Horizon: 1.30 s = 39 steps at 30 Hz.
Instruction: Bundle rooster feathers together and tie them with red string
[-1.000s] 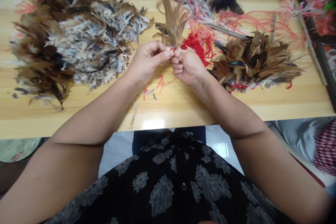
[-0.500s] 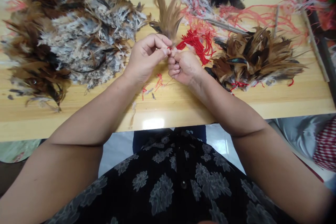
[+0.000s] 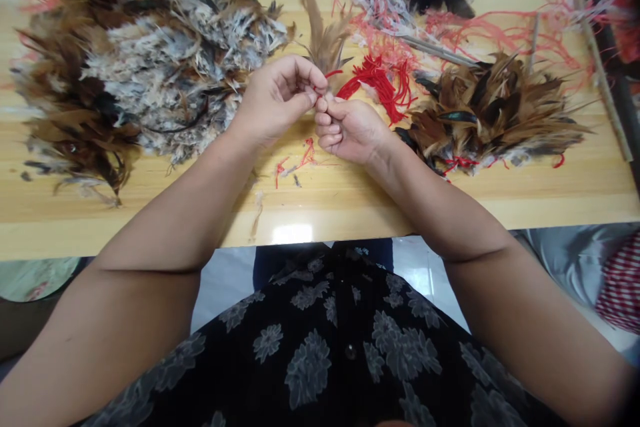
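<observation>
Over the middle of the table, my left hand and my right hand meet with their fingertips pinched together. Brown feathers in a small bunch point away from me, their lower ends running down to my fingers. One end of a red string sticks out above my left fingertips. My left thumb and forefinger are closed on the string; my right fingers are curled in at the base of the bunch. Exactly how string and quills lie inside the pinch is hidden.
A large heap of brown and grey feathers covers the left side. Beyond my right hand lie cut red strings. Tied feather bunches lie on the right, and pink and white plastic strands at the back. Red scraps sit nearer me.
The red string's end now stands out above my left fingertips. The feather bunch has tipped and shifted slightly, and looks blurred. The whole view has moved a little.
</observation>
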Motion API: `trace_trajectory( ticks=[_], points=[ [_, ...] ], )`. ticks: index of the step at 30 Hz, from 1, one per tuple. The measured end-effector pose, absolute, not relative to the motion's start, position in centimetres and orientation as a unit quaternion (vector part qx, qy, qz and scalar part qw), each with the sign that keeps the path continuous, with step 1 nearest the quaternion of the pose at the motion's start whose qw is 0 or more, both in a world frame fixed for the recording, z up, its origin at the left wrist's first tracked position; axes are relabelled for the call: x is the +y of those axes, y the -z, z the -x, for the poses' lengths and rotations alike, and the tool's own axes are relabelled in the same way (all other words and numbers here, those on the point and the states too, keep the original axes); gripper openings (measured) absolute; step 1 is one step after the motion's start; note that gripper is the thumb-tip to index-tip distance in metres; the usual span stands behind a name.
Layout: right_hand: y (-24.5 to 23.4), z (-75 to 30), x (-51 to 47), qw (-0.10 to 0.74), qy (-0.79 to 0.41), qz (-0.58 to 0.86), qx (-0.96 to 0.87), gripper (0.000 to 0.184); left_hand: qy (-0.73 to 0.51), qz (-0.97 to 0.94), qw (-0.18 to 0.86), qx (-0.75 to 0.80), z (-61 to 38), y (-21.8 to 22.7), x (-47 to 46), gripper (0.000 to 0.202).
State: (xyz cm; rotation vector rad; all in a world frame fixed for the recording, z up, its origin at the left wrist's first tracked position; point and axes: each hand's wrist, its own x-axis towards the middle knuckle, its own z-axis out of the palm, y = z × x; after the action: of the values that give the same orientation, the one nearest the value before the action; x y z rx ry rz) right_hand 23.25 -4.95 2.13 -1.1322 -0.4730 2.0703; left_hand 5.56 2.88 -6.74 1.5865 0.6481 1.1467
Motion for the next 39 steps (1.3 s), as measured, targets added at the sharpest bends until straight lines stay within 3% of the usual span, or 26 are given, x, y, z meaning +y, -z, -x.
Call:
trace_trajectory(
  ticks=[8,17,28,34,39],
  points=[
    [-2.1,-23.4,-4.9,0.352,-0.811,0.426,-0.191,0.044,-0.478,-0.686,0.467,0.289,-4.7,6.2,3.5,0.074],
    [-2.0,-23.4,-4.9,0.343,-0.82,0.41,-0.203,0.045,-0.42,-0.765,0.374,0.312,-3.4,4.9,4.6,0.034],
    [-1.2,-23.7,-4.5,0.289,-0.855,0.391,-0.18,0.06,-0.423,-0.805,0.326,0.258,-2.6,4.5,4.4,0.01],
    [-0.8,-23.6,-4.4,0.289,-0.854,0.389,-0.188,0.05,-0.434,-0.783,0.349,0.276,-2.7,5.4,4.4,0.026],
    [-1.3,-23.6,-4.5,0.269,-0.848,0.393,-0.231,0.052,-0.406,-0.725,0.44,0.339,-2.9,4.7,4.1,0.034]
  ],
)
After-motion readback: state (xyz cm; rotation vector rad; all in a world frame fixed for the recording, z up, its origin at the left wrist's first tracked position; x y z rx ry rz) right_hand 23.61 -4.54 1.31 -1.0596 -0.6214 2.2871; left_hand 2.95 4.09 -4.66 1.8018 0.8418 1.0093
